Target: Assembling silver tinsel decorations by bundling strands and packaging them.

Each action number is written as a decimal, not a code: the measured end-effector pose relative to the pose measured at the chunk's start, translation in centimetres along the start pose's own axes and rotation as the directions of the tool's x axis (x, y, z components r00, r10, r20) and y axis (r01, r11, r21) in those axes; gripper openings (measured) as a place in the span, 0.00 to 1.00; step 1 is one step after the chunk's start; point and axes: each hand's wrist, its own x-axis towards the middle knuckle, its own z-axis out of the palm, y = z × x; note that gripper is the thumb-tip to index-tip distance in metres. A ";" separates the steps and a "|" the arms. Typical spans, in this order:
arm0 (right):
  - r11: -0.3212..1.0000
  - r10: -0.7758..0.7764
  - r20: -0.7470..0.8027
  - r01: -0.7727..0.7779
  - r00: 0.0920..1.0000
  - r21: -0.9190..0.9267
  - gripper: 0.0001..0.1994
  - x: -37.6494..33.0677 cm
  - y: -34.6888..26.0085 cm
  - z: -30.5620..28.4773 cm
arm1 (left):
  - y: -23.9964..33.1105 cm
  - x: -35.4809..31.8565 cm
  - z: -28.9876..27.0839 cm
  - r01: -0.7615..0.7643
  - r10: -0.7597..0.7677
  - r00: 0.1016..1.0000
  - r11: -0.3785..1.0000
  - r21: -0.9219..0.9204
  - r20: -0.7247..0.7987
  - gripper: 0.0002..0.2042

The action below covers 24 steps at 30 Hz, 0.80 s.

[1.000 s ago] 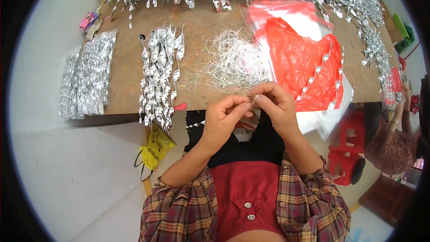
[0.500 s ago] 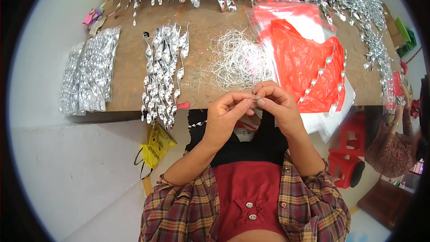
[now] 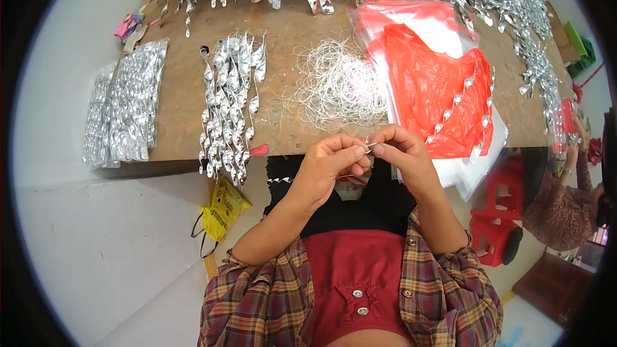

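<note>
Just off the table's near edge, my left hand (image 3: 331, 167) and my right hand (image 3: 406, 159) meet, each pinching a thin pale cord (image 3: 371, 145) between thumb and fingertips. The exact shape of the cord there is too small to make out. Beyond my fingers lies a tangled heap of silvery-white cord (image 3: 339, 87). To the left, a bunch of twisted silver strips (image 3: 232, 99) hangs partly over the edge. A short bit of twisted silver strip (image 3: 279, 180) shows by my left wrist; the rest of it is hidden.
A red plastic bag (image 3: 424, 83) with two twisted strips lies over clear bags on the brown table (image 3: 276, 115). Packed silver spirals (image 3: 132, 103) lie at left, more across the back. A yellow bag (image 3: 225, 211) hangs below. Red stools (image 3: 491, 238) and another person (image 3: 562, 209) are at right.
My fingertips have drawn slightly apart, and the cord between them shows more. The whole view has shifted a little; the things on the table lie as before.
</note>
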 end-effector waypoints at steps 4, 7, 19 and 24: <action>0.999 0.029 -0.017 -0.029 0.999 0.020 0.03 -0.1 -0.6 0.6 | -0.1 -0.1 0.1 -0.098 0.101 0.995 0.988 0.119 -0.019 0.06; 0.630 -0.395 0.038 0.300 0.918 -0.716 0.04 0.1 -1.0 0.8 | 0.0 -0.7 0.3 -0.222 0.256 0.966 0.893 0.391 -0.036 0.07; 0.997 -0.079 -0.170 0.080 0.982 0.001 0.02 0.0 -1.5 2.2 | 0.2 -1.2 1.1 -0.248 0.263 0.965 0.926 0.284 -0.014 0.09; 0.995 -0.015 -0.073 0.022 0.997 0.096 0.04 0.0 -1.6 1.8 | 0.3 -1.2 1.3 -0.270 0.285 0.957 0.944 0.192 -0.055 0.08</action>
